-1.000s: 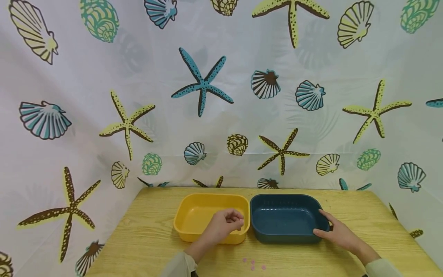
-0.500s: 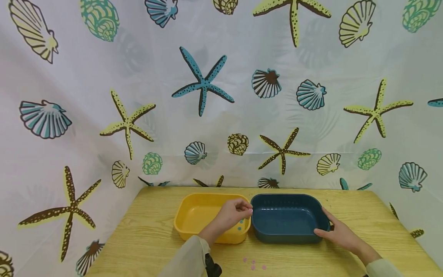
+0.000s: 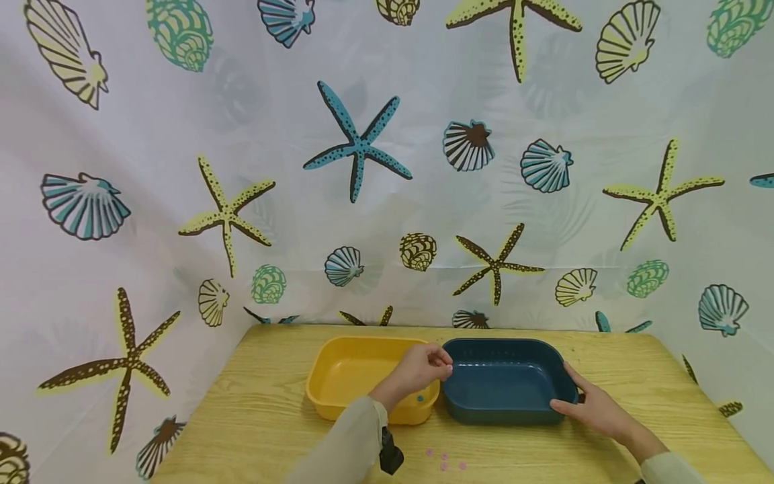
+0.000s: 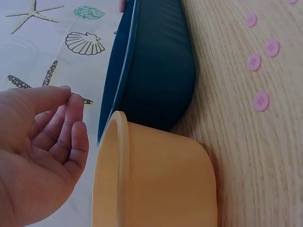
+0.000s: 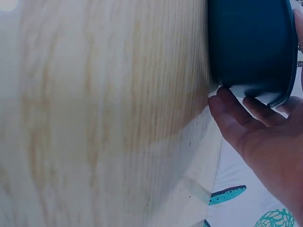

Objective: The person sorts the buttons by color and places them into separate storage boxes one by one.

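Note:
My left hand [image 3: 420,370] is over the right end of the yellow bin [image 3: 338,411], its fingertips reaching across the left rim of the dark blue bin [image 3: 502,418]. Thumb and forefinger pinch a small pink button, which shows only as a speck in the head view and is hidden by the fingertips in the left wrist view. At the far end of the blue bin, my right hand [image 3: 595,410] grips the rim, thumb at the front corner and fingers along the outer wall. A teal button [image 3: 420,398] lies inside the yellow bin near its right end.
Several pink buttons [image 4: 261,101] lie on the wooden table [image 3: 254,403] in front of the bins, which stand side by side. Behind and on both sides hangs a white cloth [image 3: 387,222] printed with shells and starfish.
My left hand has moved right, from above the yellow bin to the blue bin's left rim, carrying the pink button. My right hand stays on the blue bin.

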`<state>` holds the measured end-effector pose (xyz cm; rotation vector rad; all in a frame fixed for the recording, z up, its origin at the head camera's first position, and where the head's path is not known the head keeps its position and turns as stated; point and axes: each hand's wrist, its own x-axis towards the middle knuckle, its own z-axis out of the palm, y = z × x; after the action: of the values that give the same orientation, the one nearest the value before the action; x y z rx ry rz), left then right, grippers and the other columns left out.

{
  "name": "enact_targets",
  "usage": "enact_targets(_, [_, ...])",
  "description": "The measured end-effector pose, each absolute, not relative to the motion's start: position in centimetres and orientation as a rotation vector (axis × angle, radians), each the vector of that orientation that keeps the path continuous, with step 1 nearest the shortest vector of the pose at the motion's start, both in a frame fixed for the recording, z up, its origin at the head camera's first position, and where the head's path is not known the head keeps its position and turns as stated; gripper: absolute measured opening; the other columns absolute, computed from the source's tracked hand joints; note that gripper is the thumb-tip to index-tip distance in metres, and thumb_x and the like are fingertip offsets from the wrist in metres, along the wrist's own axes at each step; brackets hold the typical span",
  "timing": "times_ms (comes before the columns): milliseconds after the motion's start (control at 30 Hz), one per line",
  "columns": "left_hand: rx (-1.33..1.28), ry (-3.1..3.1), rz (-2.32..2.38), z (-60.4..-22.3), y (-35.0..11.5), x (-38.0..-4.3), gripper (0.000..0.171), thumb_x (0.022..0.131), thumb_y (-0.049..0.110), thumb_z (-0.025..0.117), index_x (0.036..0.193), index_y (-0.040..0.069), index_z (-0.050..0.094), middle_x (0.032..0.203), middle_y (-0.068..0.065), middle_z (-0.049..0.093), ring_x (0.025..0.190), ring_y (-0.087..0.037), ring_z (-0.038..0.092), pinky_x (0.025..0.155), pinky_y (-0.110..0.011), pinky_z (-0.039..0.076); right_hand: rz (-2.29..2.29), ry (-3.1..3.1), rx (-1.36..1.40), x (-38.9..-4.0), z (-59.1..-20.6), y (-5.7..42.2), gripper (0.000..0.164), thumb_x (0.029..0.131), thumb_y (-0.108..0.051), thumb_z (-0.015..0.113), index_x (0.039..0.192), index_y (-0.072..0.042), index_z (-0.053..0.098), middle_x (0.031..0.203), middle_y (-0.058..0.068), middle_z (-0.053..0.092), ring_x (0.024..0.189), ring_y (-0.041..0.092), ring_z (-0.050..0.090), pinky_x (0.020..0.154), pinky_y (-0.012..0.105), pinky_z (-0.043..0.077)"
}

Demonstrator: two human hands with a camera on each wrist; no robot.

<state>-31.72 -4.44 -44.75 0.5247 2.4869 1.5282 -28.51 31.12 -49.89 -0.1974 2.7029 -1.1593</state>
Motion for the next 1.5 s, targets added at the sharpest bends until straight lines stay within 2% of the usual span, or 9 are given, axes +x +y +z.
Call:
enact_targets(233, [0.470,2.510,1.512,-45.2,-3.6,-32.4,0.003,0.089,0.006,0.065,0.090,0.003,0.063,0.077,-0.004,0.058,0.073,-0.023,0.059,0.063,-0.027,0.046,-1.170,2.693,-0.221,-28.4,-49.6,31.1,0.095,0.088,-0.039,0.065,0.151,-0.001,0.006,0.145,0.038,0.018,0.114,0.045,0.050,0.085,0.048,0.047])
enact_targets(367, [0.454,2.537,1.506,-45.6,-3.2,-32.6,0.003,0.088,0.005,0.067,0.089,0.003,0.064,0.076,-0.003,0.057,0.068,-0.018,0.054,0.062,-0.026,0.046,-1.179,2.690,-0.225,-28.4,-49.5,31.0,0.094,0.088,-0.038,0.066,0.151,-0.002,0.007,0.146,0.037,0.018,0.114,0.044,0.051,0.084,0.047,0.047])
enact_targets(667, [0.391,2.519,1.558,-46.3,-2.7,-32.9,0.003,0.089,0.007,0.066,0.091,0.004,0.065,0.078,-0.002,0.058,0.069,-0.015,0.053,0.065,-0.027,0.047,-1.173,2.689,-0.232,-28.4,-49.2,30.8,0.094,0.089,-0.037,0.065,0.151,-0.001,0.005,0.146,0.037,0.016,0.116,0.046,0.048,0.085,0.048,0.047])
enact_targets(900, [0.337,2.511,1.574,-46.3,-2.5,-33.2,0.010,0.090,0.007,0.064,0.097,0.000,0.066,0.079,-0.002,0.059,0.074,-0.021,0.059,0.067,-0.029,0.048,-1.177,2.689,-0.232,-28.3,-49.1,30.9,0.093,0.089,-0.037,0.065,0.151,-0.001,0.004,0.145,0.038,0.016,0.116,0.047,0.048,0.085,0.047,0.047])
enact_targets(1200, [0.325,2.486,1.604,-46.4,-2.3,-33.4,0.013,0.092,0.006,0.062,0.102,-0.002,0.066,0.079,-0.008,0.063,0.079,-0.031,0.062,0.056,-0.025,0.043,-1.181,2.684,-0.234,-28.2,-49.3,31.1,0.093,0.089,-0.036,0.065,0.151,-0.001,0.005,0.146,0.038,0.016,0.114,0.045,0.050,0.084,0.046,0.048])
enact_targets(1367, [0.346,2.485,1.606,-46.4,-2.2,-33.7,0.013,0.092,0.005,0.061,0.101,-0.003,0.066,0.078,-0.005,0.061,0.076,-0.026,0.061,0.064,-0.027,0.049,-1.196,2.683,-0.233,-28.2,-49.3,31.1,0.092,0.089,-0.036,0.065,0.151,-0.003,0.006,0.146,0.037,0.016,0.116,0.046,0.048,0.085,0.047,0.047])
enact_targets(1500, [0.365,2.479,1.602,-46.5,-2.2,-33.9,0.019,0.091,0.002,0.061,0.108,-0.004,0.065,0.079,-0.004,0.061,0.075,-0.025,0.062,0.068,-0.030,0.051,-1.206,2.683,-0.226,-28.3,-49.6,31.2,0.092,0.089,-0.036,0.065,0.152,-0.004,0.006,0.147,0.036,0.017,0.117,0.046,0.048,0.085,0.047,0.047])
